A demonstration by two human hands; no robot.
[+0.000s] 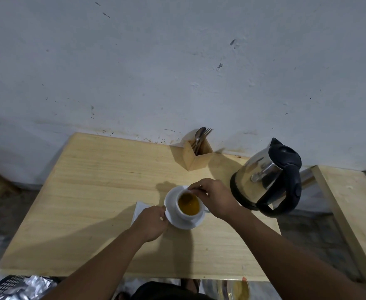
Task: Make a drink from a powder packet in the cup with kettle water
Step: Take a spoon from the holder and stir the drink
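A white cup (185, 215) full of yellow-orange drink (189, 205) stands on a white saucer (171, 199) at the middle of the wooden table (95, 191). My left hand (150, 223) pinches the saucer's left rim. My right hand (213, 197) hovers over the cup's far rim, fingers pinched on what looks like a thin spoon handle. A dark shape dips into the drink below them, and the rest of the spoon is hidden. The steel kettle (266, 176), with a black lid and handle, stands just right of my right hand.
A white paper (139, 210) lies under my left hand. A wooden cutlery holder (197, 156) with a spoon and fork stands by the wall. A second table (350, 204) is at the right. Below the near edge are a black basket with foil (15, 286) and a plate (234, 290).
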